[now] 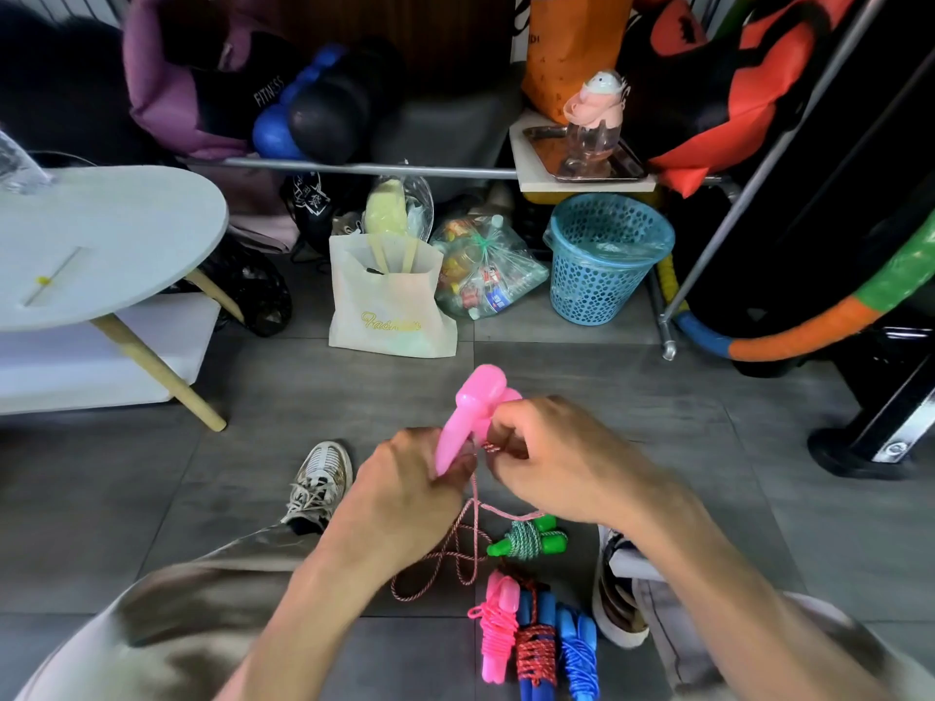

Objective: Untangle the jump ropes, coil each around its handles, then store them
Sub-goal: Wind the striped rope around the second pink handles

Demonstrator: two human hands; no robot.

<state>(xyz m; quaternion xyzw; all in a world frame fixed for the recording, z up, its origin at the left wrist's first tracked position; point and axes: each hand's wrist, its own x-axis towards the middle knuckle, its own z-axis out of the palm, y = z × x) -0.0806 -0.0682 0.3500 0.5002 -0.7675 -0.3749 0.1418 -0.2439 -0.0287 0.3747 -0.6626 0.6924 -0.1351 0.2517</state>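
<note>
My left hand grips the lower end of a pair of pink jump-rope handles held upright over the floor. My right hand pinches the pink-and-white rope right beside the handles. The rest of that rope hangs down and lies in loose loops on the grey tiles. Below my hands lie coiled ropes: a green-handled one, a pink one, a blue-handled one with red cord and a blue one.
A cream tote bag stands ahead, with a clear bag of bottles and a blue mesh basket to its right. A round white table is at left. My shoes flank the ropes. A metal rack holds gym gear behind.
</note>
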